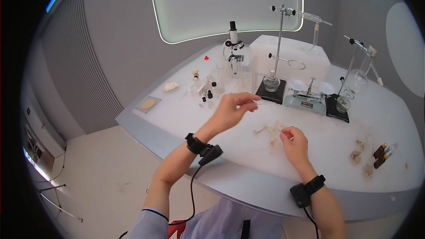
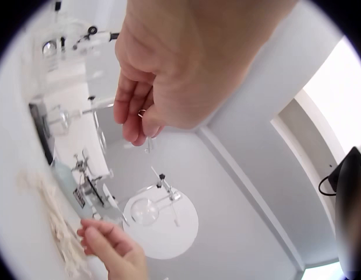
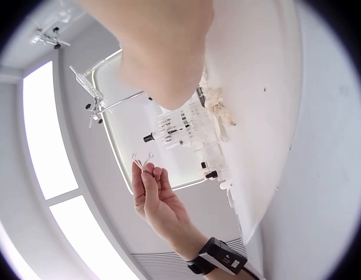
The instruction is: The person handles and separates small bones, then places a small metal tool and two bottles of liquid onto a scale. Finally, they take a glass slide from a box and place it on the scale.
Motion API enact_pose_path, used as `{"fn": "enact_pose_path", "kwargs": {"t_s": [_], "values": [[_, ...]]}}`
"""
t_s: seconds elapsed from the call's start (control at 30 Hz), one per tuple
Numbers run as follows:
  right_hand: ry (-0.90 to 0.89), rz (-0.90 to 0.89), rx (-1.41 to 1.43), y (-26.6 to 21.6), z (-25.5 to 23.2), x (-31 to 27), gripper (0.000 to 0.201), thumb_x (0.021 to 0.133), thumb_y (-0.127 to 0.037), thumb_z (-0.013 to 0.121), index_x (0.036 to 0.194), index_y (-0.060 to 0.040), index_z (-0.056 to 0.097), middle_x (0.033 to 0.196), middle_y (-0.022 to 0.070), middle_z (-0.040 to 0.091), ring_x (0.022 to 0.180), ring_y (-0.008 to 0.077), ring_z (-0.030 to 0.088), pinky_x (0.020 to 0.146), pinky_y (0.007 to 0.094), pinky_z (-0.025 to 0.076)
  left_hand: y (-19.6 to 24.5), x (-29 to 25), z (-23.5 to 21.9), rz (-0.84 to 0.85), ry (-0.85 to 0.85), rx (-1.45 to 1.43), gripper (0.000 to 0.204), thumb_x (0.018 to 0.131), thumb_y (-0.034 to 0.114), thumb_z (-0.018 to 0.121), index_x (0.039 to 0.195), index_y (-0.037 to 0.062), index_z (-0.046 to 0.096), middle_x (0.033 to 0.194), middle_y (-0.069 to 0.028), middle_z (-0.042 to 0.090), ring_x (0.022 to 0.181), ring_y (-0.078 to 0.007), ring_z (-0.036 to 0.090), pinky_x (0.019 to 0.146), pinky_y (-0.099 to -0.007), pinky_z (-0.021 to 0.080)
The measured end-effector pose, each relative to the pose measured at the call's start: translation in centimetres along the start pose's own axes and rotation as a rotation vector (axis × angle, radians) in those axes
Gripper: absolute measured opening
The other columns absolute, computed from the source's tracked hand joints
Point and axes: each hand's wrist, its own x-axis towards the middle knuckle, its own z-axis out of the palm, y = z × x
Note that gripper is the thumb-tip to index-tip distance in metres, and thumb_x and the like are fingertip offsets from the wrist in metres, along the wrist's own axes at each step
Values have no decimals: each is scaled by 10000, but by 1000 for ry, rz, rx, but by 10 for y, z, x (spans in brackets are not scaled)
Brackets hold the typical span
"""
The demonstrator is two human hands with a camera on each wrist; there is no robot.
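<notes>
In the head view my left hand (image 1: 233, 109) is raised over the middle of the table. Its thumb and fingertips pinch a small, thin, two-pronged piece (image 3: 142, 162), pale with loop-like ends in the right wrist view; what it is I cannot tell. My right hand (image 1: 295, 145) hovers low beside pale, branching, root-like pieces (image 1: 267, 129) on the white tabletop. Loosely curled, the right fingers (image 2: 107, 230) show nothing between them in the left wrist view. From the right wrist, the hand's own back hides its fingertips.
A balance (image 1: 305, 102) with two white pans stands beyond my hands, between stands carrying glassware. Dropper bottles (image 1: 210, 95) and a microscope (image 1: 233, 44) are behind my left hand. Brown bottles (image 1: 379, 155) and dried brown clumps (image 1: 355, 156) lie at the right.
</notes>
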Motion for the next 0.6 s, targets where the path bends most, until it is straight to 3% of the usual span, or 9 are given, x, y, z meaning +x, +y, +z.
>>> {"fn": "enact_pose_path", "kwargs": {"t_s": [0.07,0.23,0.27,0.3,0.37,0.53,0.6], "values": [[-40,-35,-135,1,0,-2,163,792,-112,721,929,-37,672,894,105,647,847,264,598,767,373,489,7,-5,-35,-4,62,229,255,882,-52,603,1119,-18,692,891,-105,734,849,-144,700,801,-272,537],[-46,-61,-215,6,3,-4,205,761,-120,735,940,-40,676,941,115,641,936,298,576,822,402,480,-86,-32,-143,-219,348,558,166,815,28,650,959,-31,708,807,-150,728,741,-213,712,687,-315,543],[-47,-73,-229,8,3,-4,215,757,-124,738,946,-41,677,948,116,639,946,303,576,825,404,479,-104,-40,-161,-234,343,737,161,792,24,631,921,-2,724,818,-160,726,716,-275,705,681,-362,545],[-49,-70,-229,9,4,-4,215,757,-124,738,946,-41,677,948,116,639,946,303,576,825,404,479,-118,-45,-174,-236,341,736,161,792,24,631,921,-2,724,818,-160,726,716,-275,705,681,-362,545],[-55,-25,-233,11,5,-4,231,751,-121,741,959,-41,679,947,116,639,937,305,580,828,399,482,-139,-57,-190,-193,254,1023,176,779,0,596,883,25,735,837,-172,719,749,-336,692,707,-405,546],[-44,21,-207,10,2,-2,235,751,-131,746,956,-40,677,913,111,633,876,287,594,792,393,490,-168,-52,-185,-222,208,1031,142,795,40,624,885,56,733,821,-145,710,801,-337,674,729,-421,533],[-31,27,-222,8,2,-2,239,751,-144,751,954,-42,678,901,108,634,832,269,606,762,388,497,-172,-52,-186,-243,84,1213,154,772,42,629,873,69,741,846,-155,712,847,-342,676,766,-430,536]]}}
